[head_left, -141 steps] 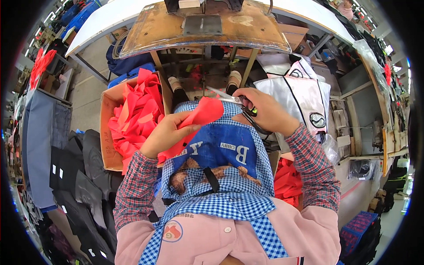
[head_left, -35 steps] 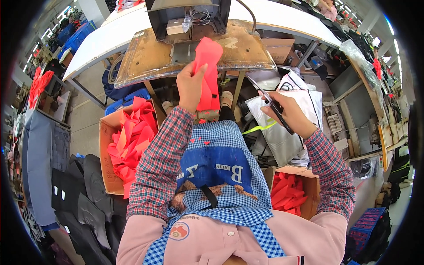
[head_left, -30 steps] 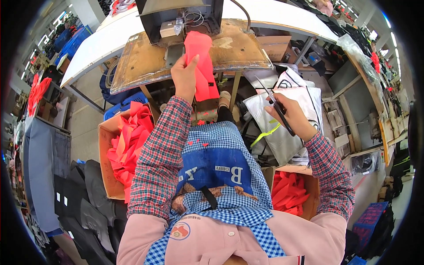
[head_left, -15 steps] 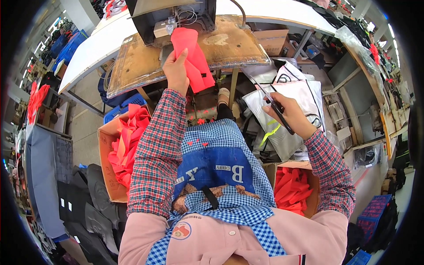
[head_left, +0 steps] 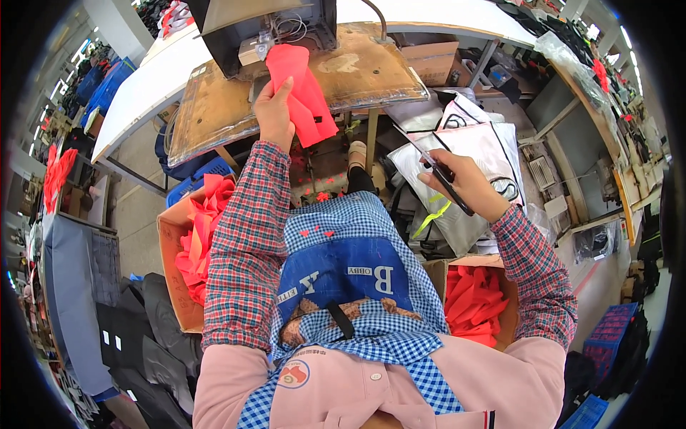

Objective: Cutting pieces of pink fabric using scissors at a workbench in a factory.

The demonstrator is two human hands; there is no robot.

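Observation:
My left hand [head_left: 275, 114] is closed on a folded piece of red cloth [head_left: 304, 96] by the front edge of the worn wooden table [head_left: 371, 75]. The cloth's far end lies beside a small metal fitting in a dark machine housing [head_left: 246, 25], and its near end hangs over the table edge. A small black mark shows near the cloth's lower end. Off to the right, my right hand [head_left: 461, 182] is wrapped round the black handles of scissors [head_left: 444, 182]. Their blades point up and left, away from the cloth.
Cardboard boxes of red cloth pieces stand at my left [head_left: 179, 268] and right [head_left: 511, 307]. Silver-white sheet material [head_left: 493, 150] is heaped beyond my right hand. Black pieces [head_left: 143, 322] lie at lower left, and red scraps [head_left: 318, 196] dot the floor and my checked apron [head_left: 343, 214].
The view has shifted slightly, moving the table and machine a little left in the picture. Both hands keep their holds on the red cloth and the scissors.

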